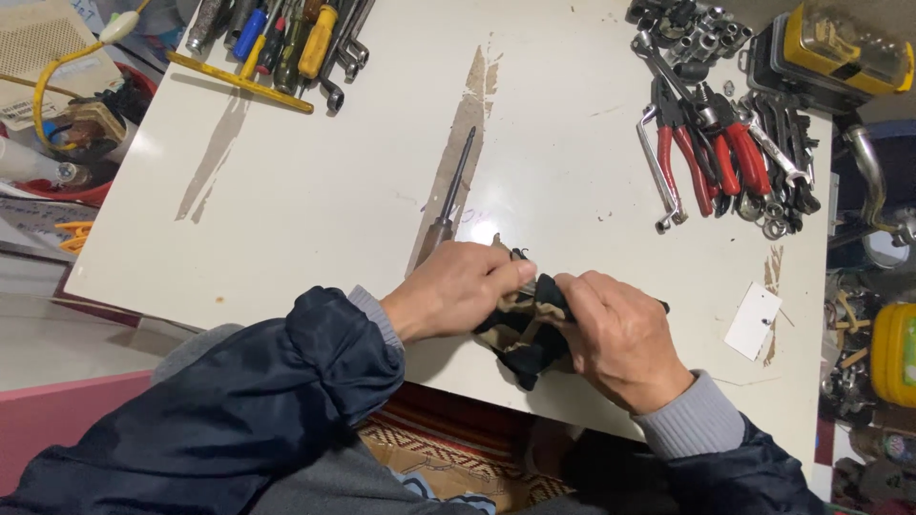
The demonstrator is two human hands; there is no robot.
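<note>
My left hand (458,289) and my right hand (615,334) meet at the near edge of a white table (315,191). Together they grip a small black and tan object (523,329) that looks like a piece of cloth or a small part wrapped in it; most of it is hidden by my fingers. A thin metal tip shows between the fingers of my left hand. Just beyond my left hand lies a long screwdriver (450,195) with a dark handle, pointing away from me.
Red-handled pliers (711,153), wrenches and sockets (687,33) pile at the far right beside a yellow and black case (840,48). Screwdrivers and wrenches (286,43) lie far left. A white card (754,319) rests near the right edge. Clutter surrounds the table.
</note>
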